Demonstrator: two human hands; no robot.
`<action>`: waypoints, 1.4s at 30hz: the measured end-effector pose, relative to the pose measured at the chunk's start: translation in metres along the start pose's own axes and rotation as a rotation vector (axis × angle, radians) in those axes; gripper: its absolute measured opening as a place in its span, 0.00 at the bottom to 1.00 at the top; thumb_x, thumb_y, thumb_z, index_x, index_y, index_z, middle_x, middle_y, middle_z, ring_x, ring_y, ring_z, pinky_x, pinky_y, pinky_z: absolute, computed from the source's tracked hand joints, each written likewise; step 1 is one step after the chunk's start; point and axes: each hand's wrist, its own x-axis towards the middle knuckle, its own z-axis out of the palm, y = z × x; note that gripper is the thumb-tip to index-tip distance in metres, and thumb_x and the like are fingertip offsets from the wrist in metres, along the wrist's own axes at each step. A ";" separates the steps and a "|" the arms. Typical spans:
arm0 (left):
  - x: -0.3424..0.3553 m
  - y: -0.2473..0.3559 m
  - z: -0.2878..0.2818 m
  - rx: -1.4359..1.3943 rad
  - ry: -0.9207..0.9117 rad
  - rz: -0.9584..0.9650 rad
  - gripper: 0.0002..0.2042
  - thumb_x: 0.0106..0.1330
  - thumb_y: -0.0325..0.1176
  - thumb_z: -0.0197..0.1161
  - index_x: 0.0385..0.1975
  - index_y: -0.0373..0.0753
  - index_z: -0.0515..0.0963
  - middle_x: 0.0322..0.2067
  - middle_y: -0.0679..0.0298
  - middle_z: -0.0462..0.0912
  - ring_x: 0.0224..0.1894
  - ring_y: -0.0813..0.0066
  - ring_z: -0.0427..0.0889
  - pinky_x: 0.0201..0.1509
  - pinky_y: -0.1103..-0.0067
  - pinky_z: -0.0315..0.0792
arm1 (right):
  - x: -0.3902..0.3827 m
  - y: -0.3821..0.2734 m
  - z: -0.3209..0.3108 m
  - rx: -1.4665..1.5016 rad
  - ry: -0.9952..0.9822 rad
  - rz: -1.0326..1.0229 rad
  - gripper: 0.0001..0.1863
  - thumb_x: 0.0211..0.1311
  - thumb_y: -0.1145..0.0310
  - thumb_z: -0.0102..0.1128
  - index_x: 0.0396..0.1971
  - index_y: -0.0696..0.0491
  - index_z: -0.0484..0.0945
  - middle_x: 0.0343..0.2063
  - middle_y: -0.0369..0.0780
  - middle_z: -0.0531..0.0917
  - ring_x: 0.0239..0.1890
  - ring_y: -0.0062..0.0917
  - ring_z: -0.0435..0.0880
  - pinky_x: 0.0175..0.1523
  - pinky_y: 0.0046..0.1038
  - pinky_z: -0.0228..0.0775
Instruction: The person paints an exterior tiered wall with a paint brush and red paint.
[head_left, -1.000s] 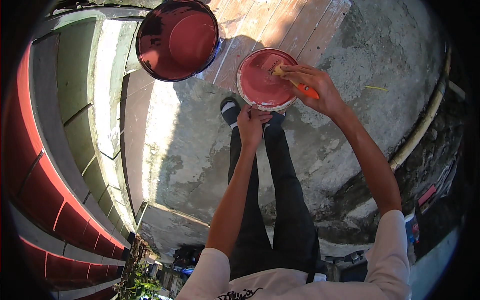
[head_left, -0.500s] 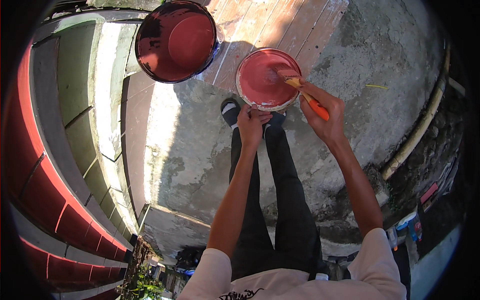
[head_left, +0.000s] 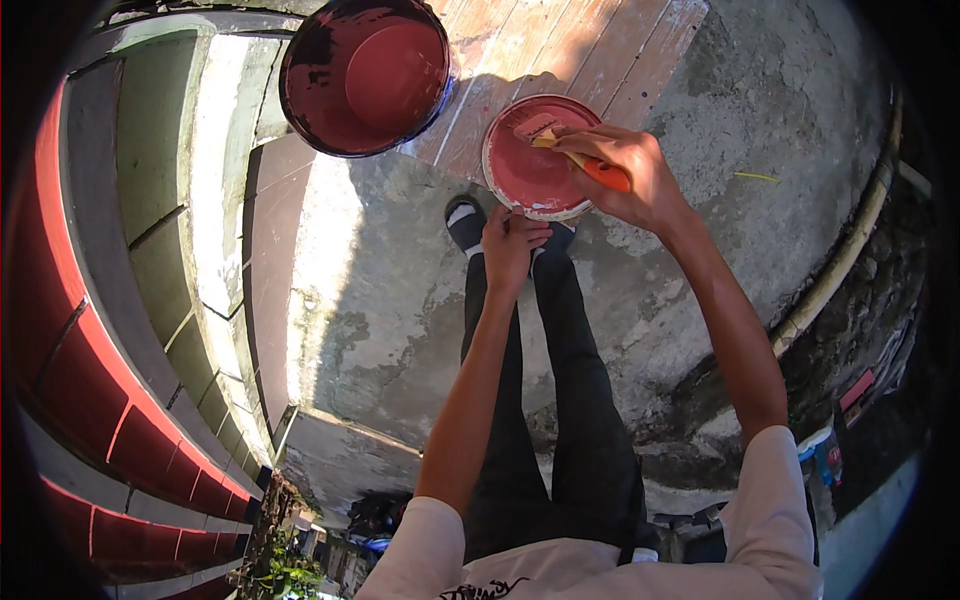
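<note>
My right hand point(head_left: 635, 180) is closed round the orange handle of a paintbrush point(head_left: 592, 168). The brush's bristles, coated in red paint, rest against the inside of a round, shallow lid-like container point(head_left: 530, 182) smeared with red paint. With its fingers curled at the near rim, my left hand point(head_left: 512, 240) grips this container and holds it above my feet. The underside of the container and part of my left thumb are hidden.
A large dark bucket point(head_left: 400, 80) with red paint inside stands at the upper left, beside wooden boards point(head_left: 490, 110). Red and pale green stepped tiers point(head_left: 150, 150) run along the left. A bamboo pole point(head_left: 850, 235) lies at the right on the concrete floor's edge point(head_left: 770, 240).
The paintbrush has moved up and left across the container, towards its far side, with my right hand turned over it. My left hand keeps its hold on the rim.
</note>
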 end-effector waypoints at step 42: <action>0.001 0.009 -0.004 0.019 -0.048 -0.029 0.12 0.81 0.33 0.48 0.46 0.28 0.73 0.41 0.48 0.86 0.44 0.57 0.90 0.49 0.72 0.85 | 0.005 -0.011 0.001 -0.013 0.083 0.072 0.19 0.55 0.77 0.64 0.49 0.60 0.84 0.46 0.51 0.88 0.49 0.44 0.88 0.56 0.35 0.79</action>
